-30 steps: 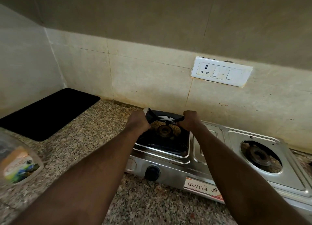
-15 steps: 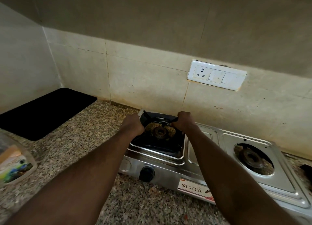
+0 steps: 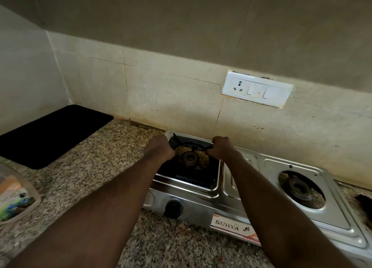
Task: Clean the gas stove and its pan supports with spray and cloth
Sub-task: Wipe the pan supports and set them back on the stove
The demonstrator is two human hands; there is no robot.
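A steel two-burner gas stove (image 3: 203,209) stands on the speckled granite counter against the tiled wall. Over its left burner (image 3: 189,158) sits a black pan support (image 3: 191,144). My left hand (image 3: 160,149) grips the support's left side and my right hand (image 3: 220,148) grips its right side, fingers curled round the ring. The right burner (image 3: 298,189) has no support on it. A black knob (image 3: 172,208) sits on the stove's front. No spray bottle or cloth shows.
A black mat (image 3: 50,134) lies at the counter's far left corner. A clear plastic container with a coloured label (image 3: 14,199) stands at the left edge. A white socket plate (image 3: 256,91) is on the wall above the stove. A dark object (image 3: 365,205) peeks in at the right.
The view has shifted a little, so the stove sits slightly lower and further left in frame. Both hands keep their grip on the pan support over the left burner.
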